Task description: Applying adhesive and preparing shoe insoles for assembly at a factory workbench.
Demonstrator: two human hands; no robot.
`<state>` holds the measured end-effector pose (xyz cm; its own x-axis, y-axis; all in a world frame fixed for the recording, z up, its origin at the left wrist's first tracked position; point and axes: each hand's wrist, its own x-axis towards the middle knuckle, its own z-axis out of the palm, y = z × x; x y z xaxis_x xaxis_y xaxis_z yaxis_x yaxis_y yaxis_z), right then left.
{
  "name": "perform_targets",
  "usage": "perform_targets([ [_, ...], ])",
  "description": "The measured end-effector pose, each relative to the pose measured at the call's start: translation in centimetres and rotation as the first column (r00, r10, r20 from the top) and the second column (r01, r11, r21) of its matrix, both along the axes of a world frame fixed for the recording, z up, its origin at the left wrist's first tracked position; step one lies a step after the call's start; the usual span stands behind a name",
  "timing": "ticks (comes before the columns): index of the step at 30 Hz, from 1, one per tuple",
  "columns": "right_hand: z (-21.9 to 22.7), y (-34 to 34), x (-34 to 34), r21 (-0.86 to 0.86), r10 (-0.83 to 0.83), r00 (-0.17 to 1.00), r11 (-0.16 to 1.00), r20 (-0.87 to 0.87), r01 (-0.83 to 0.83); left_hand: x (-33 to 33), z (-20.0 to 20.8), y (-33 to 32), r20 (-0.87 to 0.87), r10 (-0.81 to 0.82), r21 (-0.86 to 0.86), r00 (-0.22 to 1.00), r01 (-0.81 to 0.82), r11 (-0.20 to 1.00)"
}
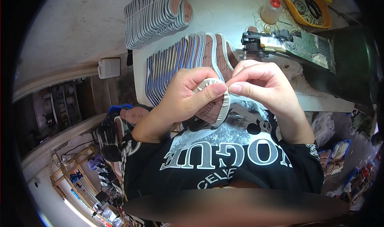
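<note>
Close in front of my chest, my left hand (194, 91) is closed round a shoe insole piece (213, 110) with a brown printed face and a pale, gathered edge. Its thumb presses on the top of that edge. Fingertips of my right hand (260, 83) pinch together right beside the left thumb, at the pale edge. What lies between those fingertips is too small to make out. Just beyond both hands stands a row of insoles (176, 67) with white and blue edges, leaning against one another, their brown faces showing at the right end.
A tied stack of insoles (154, 15) lies at the far left of the white table (216, 11). A green sewing machine (304, 47) reaches in from the right. Behind it are a red-capped bottle (272, 11) and a yellow basket (294, 7) of bands. More insoles (134, 115) sit lower left.
</note>
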<state>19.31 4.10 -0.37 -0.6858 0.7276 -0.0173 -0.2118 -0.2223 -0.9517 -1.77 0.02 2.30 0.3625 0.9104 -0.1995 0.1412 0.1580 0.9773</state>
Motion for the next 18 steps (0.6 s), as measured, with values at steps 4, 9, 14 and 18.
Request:
perform_targets([
  [4,0.2,0.3,0.1,0.050,0.034,0.997,0.998,0.067,-0.037,-0.1,0.1,-0.1,-0.040,-0.024,0.003,0.999,0.024,1.000],
  [9,1.7,-0.6,-0.5,0.336,-0.162,0.961,0.938,0.222,0.080,0.3,0.0,0.0,-0.048,0.018,0.002,0.999,-0.018,1.000],
  [14,2.0,-2.0,-1.2,0.692,-0.469,0.849,0.698,0.244,0.187,0.4,0.1,0.2,-0.002,0.032,0.033,0.999,-0.031,0.999],
  [18,0.6,-1.7,-0.7,0.280,-0.234,0.971,0.937,0.057,0.209,-0.1,0.2,-0.2,0.032,0.016,0.048,0.999,-0.017,0.999],
])
